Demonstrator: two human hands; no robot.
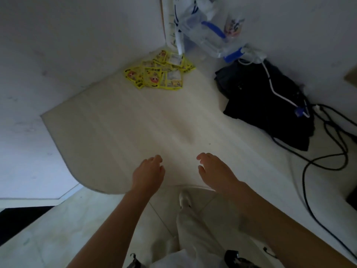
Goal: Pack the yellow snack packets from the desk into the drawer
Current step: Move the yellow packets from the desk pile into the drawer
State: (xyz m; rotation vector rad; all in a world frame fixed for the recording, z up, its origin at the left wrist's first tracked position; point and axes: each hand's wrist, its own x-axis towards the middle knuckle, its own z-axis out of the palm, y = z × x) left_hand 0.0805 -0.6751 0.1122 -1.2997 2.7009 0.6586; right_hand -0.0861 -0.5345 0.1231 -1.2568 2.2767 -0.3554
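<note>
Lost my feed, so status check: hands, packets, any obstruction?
Left hand and right hand open, empty, over near desk edge. Yellow snack packets piled at far corner, untouched. Bare pale desk between. Drawer not visible.

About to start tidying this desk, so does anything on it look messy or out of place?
The yellow snack packets lie in a loose, overlapping heap at the desk's far corner, some tilted. Both hands are empty.

Single head cam, wide-angle, looks fwd and steeply down on desk (135, 122), from close above
</note>
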